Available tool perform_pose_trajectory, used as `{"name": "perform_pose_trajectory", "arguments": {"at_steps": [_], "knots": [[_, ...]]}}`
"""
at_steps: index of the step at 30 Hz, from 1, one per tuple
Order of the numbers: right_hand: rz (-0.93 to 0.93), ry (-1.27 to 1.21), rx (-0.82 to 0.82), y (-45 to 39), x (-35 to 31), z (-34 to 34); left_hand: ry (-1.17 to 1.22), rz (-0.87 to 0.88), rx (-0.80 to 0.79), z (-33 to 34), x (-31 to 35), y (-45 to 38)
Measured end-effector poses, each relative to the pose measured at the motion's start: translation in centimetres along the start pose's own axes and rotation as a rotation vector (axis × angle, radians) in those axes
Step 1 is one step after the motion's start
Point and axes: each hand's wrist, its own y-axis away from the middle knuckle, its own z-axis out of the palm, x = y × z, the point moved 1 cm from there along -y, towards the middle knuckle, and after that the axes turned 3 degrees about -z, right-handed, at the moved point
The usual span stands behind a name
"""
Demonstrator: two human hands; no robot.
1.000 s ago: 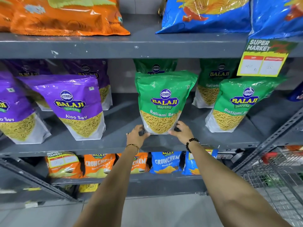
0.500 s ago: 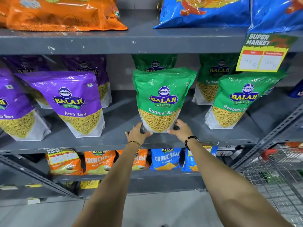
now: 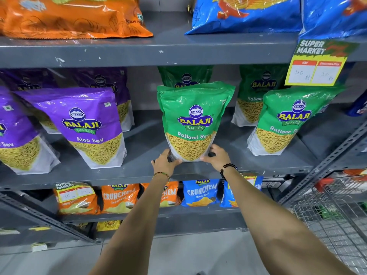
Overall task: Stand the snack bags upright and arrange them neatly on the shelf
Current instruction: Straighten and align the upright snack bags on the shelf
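Hands are set at the two bottom corners of a green plastic Ratlami Sev pouch (image 3: 193, 124), which stands upright near the front edge of the grey metal middle shelf (image 3: 139, 171), about midway along it. The left hand (image 3: 165, 163) is pressed against the pouch's lower left corner and the right hand (image 3: 216, 157) against its lower right corner, fingers curled around the base in a grasp. A thin bangle (image 3: 161, 174) is worn on the left wrist and a black bead bracelet (image 3: 228, 170) on the right. Four green pouches can be counted on this shelf: the held one, one directly behind it, and two towards the right end, the front one tilted. Purple Aloo Sev pouches (image 3: 87, 126) are seen leaning towards the left end, at least four of them.
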Motion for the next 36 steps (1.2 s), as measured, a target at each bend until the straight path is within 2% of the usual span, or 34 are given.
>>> {"name": "perform_pose_trajectory", "arguments": {"at_steps": [9, 14, 21, 30, 36], "knots": [[0.009, -0.018, 0.007, 0.0, 0.2, 0.1, -0.027, 0.006, -0.005, 0.1, -0.2, -0.1], [0.036, -0.008, 0.004, 1.0, 1.1, -0.5, -0.091, -0.032, 0.047, -0.2, -0.9, 0.9], [0.057, 0.121, 0.145, 4.0, 3.0, -2.2, -0.182, 0.029, 0.132, 1.6, -1.5, 5.1], [0.188, -0.122, 0.435, 6.7, 7.1, -9.3, -0.195, 0.152, -0.056, 8.4, 3.6, 7.5], [0.283, -0.141, 0.473, 4.2, 12.2, -16.3, -0.183, 0.173, -0.132, 15.2, 8.2, 6.4]]}}
